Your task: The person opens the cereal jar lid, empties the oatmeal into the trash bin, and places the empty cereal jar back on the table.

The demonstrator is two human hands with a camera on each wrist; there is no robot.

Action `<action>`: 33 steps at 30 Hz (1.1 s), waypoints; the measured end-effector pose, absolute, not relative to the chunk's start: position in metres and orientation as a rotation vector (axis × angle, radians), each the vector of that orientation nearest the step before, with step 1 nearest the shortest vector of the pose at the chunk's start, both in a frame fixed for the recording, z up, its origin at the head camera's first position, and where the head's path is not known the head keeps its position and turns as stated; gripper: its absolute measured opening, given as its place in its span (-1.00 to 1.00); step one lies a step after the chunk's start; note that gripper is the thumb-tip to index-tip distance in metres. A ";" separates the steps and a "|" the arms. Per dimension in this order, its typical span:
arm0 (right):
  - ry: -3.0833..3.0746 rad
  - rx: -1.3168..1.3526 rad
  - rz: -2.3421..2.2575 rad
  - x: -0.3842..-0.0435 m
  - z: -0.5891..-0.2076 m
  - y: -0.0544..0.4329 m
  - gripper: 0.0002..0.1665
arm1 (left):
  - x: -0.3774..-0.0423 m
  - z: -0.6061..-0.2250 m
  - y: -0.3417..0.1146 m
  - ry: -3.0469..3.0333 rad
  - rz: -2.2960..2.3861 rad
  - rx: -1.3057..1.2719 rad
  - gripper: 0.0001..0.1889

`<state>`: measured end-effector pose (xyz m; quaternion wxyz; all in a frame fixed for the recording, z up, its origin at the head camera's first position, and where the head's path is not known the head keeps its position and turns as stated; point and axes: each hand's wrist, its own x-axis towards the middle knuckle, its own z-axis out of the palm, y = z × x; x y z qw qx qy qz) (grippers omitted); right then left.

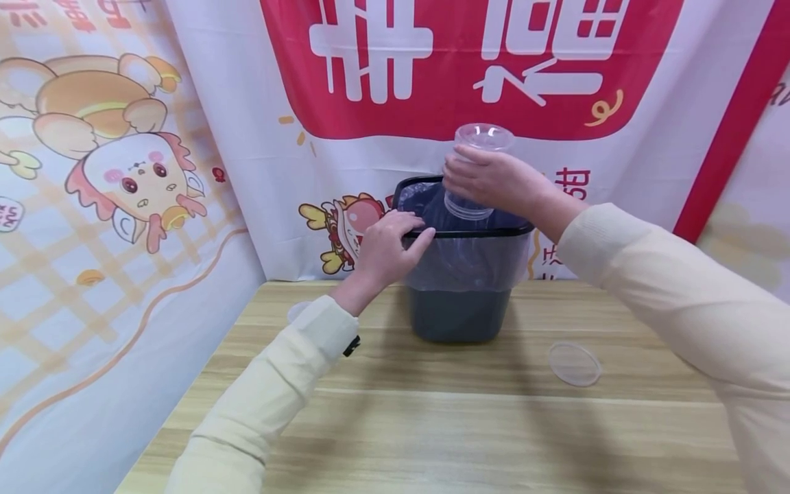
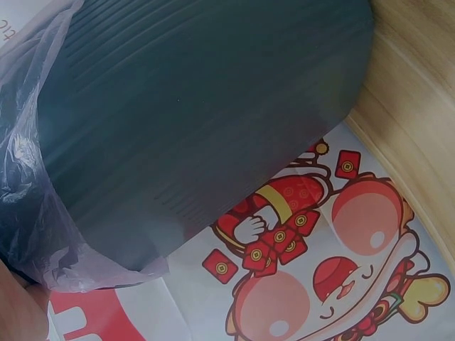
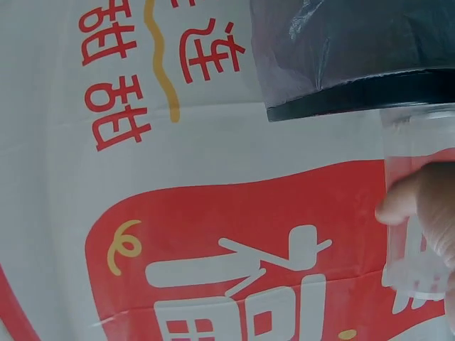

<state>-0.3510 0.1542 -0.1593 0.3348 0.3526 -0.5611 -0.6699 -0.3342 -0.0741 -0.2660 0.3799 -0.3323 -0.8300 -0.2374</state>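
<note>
My right hand grips a clear plastic jar over the bin, its ridged rim end pointing down inside the opening. In the right wrist view the jar looks see-through, with fingers wrapped on its side. The dark trash bin stands upright on the table, lined with a translucent bag folded over its black rim. At the bin's left front corner, my left hand rests on the rim, fingers over the edge and thumb extended. The left wrist view shows mostly the bin's ribbed side.
On the wooden table, a clear round lid lies to the bin's right. Part of another clear round piece shows behind the left sleeve. Printed cloth hangs behind and to the left of the table.
</note>
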 end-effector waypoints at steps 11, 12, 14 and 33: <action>-1.456 0.956 -1.737 -0.350 -0.161 0.154 0.26 | -0.335 -0.267 -0.074 -2.116 -0.606 -0.851 -0.63; -1.440 0.971 -1.746 -0.350 -0.162 0.154 0.25 | -0.335 -0.267 -0.074 -2.116 -0.605 -0.851 -0.63; -1.432 1.012 -1.744 -0.351 -0.164 0.155 0.24 | -0.335 -0.267 -0.074 -2.118 -0.604 -0.852 -0.63; -1.476 0.915 -1.748 -0.349 -0.166 0.156 0.28 | -0.337 -0.267 -0.074 -2.114 -0.621 -0.854 -0.63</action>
